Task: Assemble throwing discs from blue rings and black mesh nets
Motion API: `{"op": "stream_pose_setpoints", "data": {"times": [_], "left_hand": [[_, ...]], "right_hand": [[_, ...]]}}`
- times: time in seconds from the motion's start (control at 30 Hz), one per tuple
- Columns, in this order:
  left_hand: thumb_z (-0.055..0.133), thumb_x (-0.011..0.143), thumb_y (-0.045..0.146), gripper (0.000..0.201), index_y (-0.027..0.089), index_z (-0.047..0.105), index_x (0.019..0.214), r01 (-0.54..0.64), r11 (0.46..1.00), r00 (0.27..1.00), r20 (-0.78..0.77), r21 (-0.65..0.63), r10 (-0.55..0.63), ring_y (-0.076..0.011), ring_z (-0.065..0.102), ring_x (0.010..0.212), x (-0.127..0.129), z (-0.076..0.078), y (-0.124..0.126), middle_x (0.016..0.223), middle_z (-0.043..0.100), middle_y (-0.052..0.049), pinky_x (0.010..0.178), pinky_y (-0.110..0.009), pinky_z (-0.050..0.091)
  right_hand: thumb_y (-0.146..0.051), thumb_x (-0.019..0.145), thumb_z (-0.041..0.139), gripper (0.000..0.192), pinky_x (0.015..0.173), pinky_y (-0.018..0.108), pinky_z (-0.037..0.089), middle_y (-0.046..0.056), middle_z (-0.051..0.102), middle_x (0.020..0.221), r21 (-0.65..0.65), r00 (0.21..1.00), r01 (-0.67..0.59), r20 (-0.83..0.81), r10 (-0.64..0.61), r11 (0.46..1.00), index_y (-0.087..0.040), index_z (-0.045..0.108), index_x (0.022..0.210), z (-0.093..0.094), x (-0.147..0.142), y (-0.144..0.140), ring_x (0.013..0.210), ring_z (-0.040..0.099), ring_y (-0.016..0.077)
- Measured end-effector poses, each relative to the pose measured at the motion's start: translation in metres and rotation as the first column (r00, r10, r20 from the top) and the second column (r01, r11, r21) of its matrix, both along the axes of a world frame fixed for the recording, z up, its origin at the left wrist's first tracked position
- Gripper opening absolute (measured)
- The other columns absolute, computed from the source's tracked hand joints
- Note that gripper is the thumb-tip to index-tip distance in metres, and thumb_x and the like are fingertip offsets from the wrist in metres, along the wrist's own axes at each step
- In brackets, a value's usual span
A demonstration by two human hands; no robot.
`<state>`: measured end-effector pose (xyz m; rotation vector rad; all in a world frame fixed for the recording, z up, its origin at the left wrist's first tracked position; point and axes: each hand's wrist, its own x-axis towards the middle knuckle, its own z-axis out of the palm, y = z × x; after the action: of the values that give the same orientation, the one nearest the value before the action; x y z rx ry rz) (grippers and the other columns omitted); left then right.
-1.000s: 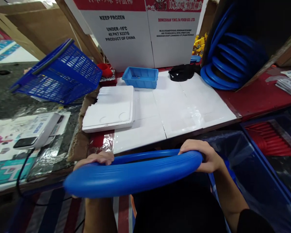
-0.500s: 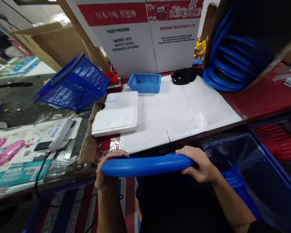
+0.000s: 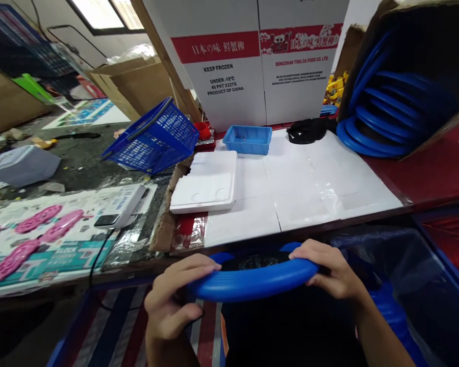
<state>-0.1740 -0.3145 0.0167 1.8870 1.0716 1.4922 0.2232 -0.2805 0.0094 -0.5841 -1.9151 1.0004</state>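
A blue plastic ring (image 3: 252,283) with a dark mesh centre is held flat just below the table's front edge. My left hand (image 3: 174,298) grips its left rim with fingers curled over the top. My right hand (image 3: 331,270) grips the right rim. On the table ahead lie a white foam tray (image 3: 206,181) and a small blue bin (image 3: 248,139). A stack of more blue rings (image 3: 386,117) sits inside a box at the back right.
White sheets (image 3: 302,188) cover the red table. A tilted blue basket (image 3: 153,137) stands at the left, with a white scale (image 3: 120,206) and pink-printed packaging (image 3: 30,234) nearer. Large "KEEP FROZEN" cartons (image 3: 252,66) stand behind. A plastic-lined blue bin (image 3: 401,275) sits at my right.
The ring has shifted right and closer to the table edge, tilting to show its mesh centre. My left hand has slid along its rim. The view has tilted upward.
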Motion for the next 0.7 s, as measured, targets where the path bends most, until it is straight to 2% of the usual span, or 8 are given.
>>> {"op": "stream_pose_setpoints", "data": {"times": [0.1,0.2,0.3,0.4,0.5,0.53,0.6,0.7], "left_hand": [[0.078,0.097,0.057,0.048,0.027,0.081,0.134,0.146,0.989,0.948,-0.287,0.004,-0.139,-0.0319,0.079,0.104,0.01,0.011,0.001,0.114,0.085,-0.011,0.092,-0.041,0.061],[0.081,0.094,0.063,0.058,0.03,0.077,0.142,0.139,0.99,0.89,-0.434,-0.038,-0.142,-0.0311,0.079,0.111,0.017,0.02,0.003,0.122,0.085,-0.008,0.101,-0.038,0.057],[0.085,0.091,0.057,0.055,0.033,0.078,0.14,0.067,0.994,0.878,-0.469,-0.085,-0.099,-0.03,0.081,0.108,0.017,0.025,0.005,0.123,0.085,-0.005,0.099,-0.035,0.056],[0.082,0.093,0.058,0.044,0.029,0.085,0.127,-0.06,0.977,0.95,-0.311,-0.206,-0.008,-0.031,0.081,0.102,0.015,0.019,0.009,0.115,0.086,-0.006,0.093,-0.036,0.059],[0.085,0.088,0.06,0.048,0.022,0.087,0.117,-0.184,0.899,0.978,0.022,-0.397,0.21,-0.032,0.08,0.099,0.016,0.005,0.016,0.109,0.086,-0.008,0.091,-0.038,0.064],[0.086,0.087,0.06,0.05,0.02,0.086,0.117,-0.208,0.863,0.937,0.16,-0.461,0.311,-0.031,0.08,0.098,0.019,-0.001,0.02,0.109,0.086,-0.008,0.091,-0.038,0.065],[0.084,0.088,0.063,0.055,0.019,0.084,0.122,-0.208,0.78,0.774,0.388,-0.591,0.501,-0.0288,0.08,0.1,0.026,-0.01,0.028,0.112,0.085,-0.008,0.093,-0.038,0.067],[0.076,0.096,0.066,0.058,0.018,0.081,0.128,-0.126,0.676,0.554,0.514,-0.726,0.655,-0.0292,0.079,0.118,0.04,-0.019,0.039,0.124,0.083,-0.011,0.109,-0.043,0.065]], "right_hand": [[-0.041,0.101,0.078,0.052,0.096,0.044,0.059,0.01,0.08,0.127,0.063,0.998,0.013,0.066,-0.017,0.998,-0.027,0.068,0.151,-0.005,-0.004,0.0,0.108,0.074,0.0284],[-0.039,0.102,0.077,0.053,0.097,0.044,0.059,0.01,0.081,0.128,0.084,0.994,0.054,0.086,-0.061,0.995,-0.029,0.066,0.152,-0.007,-0.007,-0.003,0.11,0.076,0.0286],[-0.035,0.099,0.081,0.054,0.104,0.043,0.06,0.007,0.081,0.132,0.039,0.986,0.118,0.111,-0.121,0.992,-0.032,0.067,0.151,0.005,-0.007,-0.005,0.116,0.077,0.0287],[-0.029,0.098,0.083,0.055,0.112,0.041,0.059,0.003,0.08,0.139,-0.058,0.977,0.2,0.092,-0.194,0.978,-0.038,0.069,0.15,0.025,-0.006,0.001,0.127,0.076,0.0277],[-0.033,0.101,0.079,0.048,0.116,0.04,0.057,0.001,0.078,0.142,-0.229,0.952,0.305,0.047,-0.303,0.924,-0.041,0.07,0.148,0.034,-0.002,0.015,0.132,0.073,0.0266],[-0.036,0.101,0.078,0.047,0.117,0.04,0.057,0.001,0.078,0.142,-0.303,0.937,0.342,0.043,-0.346,0.89,-0.04,0.071,0.147,0.033,-0.001,0.019,0.133,0.073,0.0265],[-0.047,0.101,0.078,0.045,0.119,0.041,0.056,0.002,0.078,0.142,-0.466,0.9,0.393,0.019,-0.435,0.792,-0.037,0.073,0.144,0.023,-0.002,0.025,0.136,0.071,0.0276],[-0.062,0.096,0.079,0.051,0.123,0.044,0.055,0.004,0.079,0.141,-0.705,0.816,0.354,-0.088,-0.571,0.615,-0.033,0.077,0.139,0.001,-0.013,0.025,0.139,0.069,0.0295]]}}
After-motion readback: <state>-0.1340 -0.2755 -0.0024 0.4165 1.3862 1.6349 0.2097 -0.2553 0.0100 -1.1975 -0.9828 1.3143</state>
